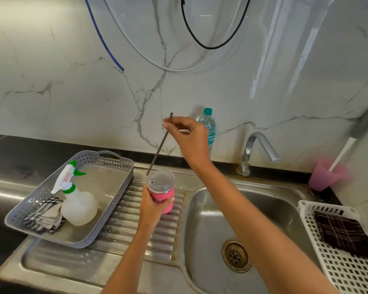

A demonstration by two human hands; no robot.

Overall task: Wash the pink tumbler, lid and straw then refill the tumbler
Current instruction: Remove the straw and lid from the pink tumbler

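Firmly, our left hand [152,205] wraps its fingers and thumb around the pink tumbler [164,195], holding it upright just left of the sink bowl [253,209], over the ribbed drainboard [136,225]. The clear lid [160,181] sits on the tumbler's mouth; what is inside we cannot tell. Our right hand [189,136] is raised above the tumbler, behind and to the left of the bowl, and pinches the dark straw [159,145] near its upper end between thumb and fingertips. The straw slants down to the left, its lower tip close to the lid's left rim; whether it touches we cannot tell.

Farther left of the bowl, a grey perforated basket [119,183] rests partly on the drainboard and holds a white spray bottle [77,200] with a green nozzle, beside a crumpled checked cloth [45,215]. Behind the bowl stands a clear water bottle [209,126] with a teal cap, partly hidden by our right hand, and the metal tap [259,149]. Right of the bowl, a pink cup [323,177] holds a white-handled brush [342,153], and a white slotted basket [327,251] carries a dark checked cloth [344,236]. The bowl's drain [235,255] shows at its bottom.
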